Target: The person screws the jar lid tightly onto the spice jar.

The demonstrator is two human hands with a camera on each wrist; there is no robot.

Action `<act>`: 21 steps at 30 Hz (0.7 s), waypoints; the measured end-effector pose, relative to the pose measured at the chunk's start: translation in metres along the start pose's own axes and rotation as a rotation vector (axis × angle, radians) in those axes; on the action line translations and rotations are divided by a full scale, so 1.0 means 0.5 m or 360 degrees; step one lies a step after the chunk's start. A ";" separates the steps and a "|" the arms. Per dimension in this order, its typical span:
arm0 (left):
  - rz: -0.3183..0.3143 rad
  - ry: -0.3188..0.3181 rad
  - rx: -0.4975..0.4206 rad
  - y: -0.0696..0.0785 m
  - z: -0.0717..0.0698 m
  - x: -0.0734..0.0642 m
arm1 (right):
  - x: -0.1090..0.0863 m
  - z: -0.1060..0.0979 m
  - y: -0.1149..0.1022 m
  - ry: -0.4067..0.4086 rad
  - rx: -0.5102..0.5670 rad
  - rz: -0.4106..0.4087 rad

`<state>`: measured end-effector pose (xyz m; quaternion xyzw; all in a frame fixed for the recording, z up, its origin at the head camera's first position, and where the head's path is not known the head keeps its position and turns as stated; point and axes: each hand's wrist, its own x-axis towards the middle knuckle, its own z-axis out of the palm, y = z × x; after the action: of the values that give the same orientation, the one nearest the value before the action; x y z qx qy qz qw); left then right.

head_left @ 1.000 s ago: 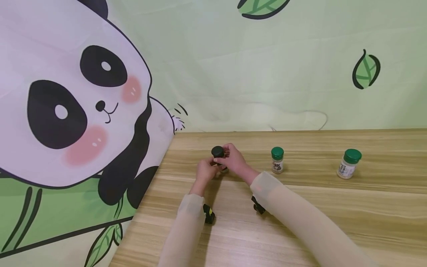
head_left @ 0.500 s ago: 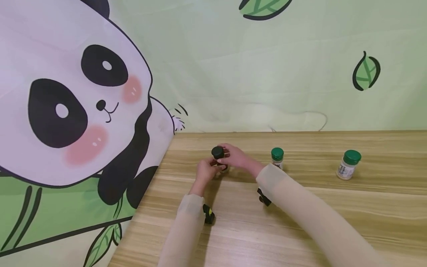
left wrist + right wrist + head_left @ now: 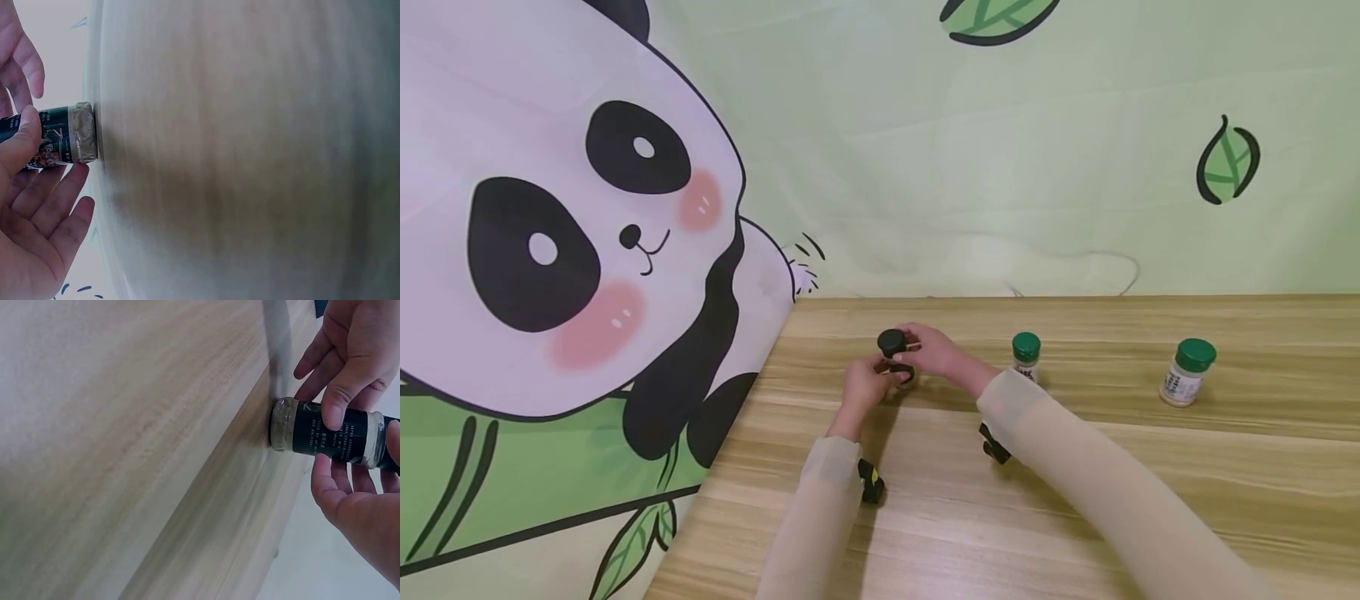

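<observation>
A small spice jar point(image 3: 331, 434) with a dark printed label stands on the wooden table; its black cap point(image 3: 891, 342) faces up in the head view. My left hand point(image 3: 865, 385) grips the jar around its labelled body, thumb across the label in the left wrist view. My right hand point(image 3: 934, 352) holds the black cap at the top, thumb on one side and fingers on the other. In the right wrist view a clear neck shows between label and cap. Fingers partly cover the jar in every view.
Two green-capped spice jars stand to the right: a nearer jar point(image 3: 1026, 354), partly behind my right sleeve, and a farther jar point(image 3: 1187, 371). A panda-printed cloth point(image 3: 1000, 167) hangs behind the wooden table point(image 3: 925, 517) and along its left side.
My right wrist and forearm have swung slightly right and away from me, turning the hand around the cap, and now partly cover the nearer green-capped jar. The left hand stays in place.
</observation>
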<state>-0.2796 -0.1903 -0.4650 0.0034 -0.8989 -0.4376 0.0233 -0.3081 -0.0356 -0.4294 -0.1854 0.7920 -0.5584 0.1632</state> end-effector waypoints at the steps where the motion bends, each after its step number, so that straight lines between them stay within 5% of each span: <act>1: 0.0004 0.0001 0.0004 0.000 0.000 0.000 | -0.001 0.001 -0.001 0.0013 -0.0005 -0.0011; 21: 0.0013 0.0001 -0.0037 0.002 0.001 -0.004 | -0.007 0.030 0.012 0.0209 0.0134 0.0029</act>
<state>-0.2776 -0.1894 -0.4645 -0.0003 -0.8937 -0.4479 0.0254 -0.2988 -0.0447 -0.4398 -0.1342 0.7785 -0.6006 0.1236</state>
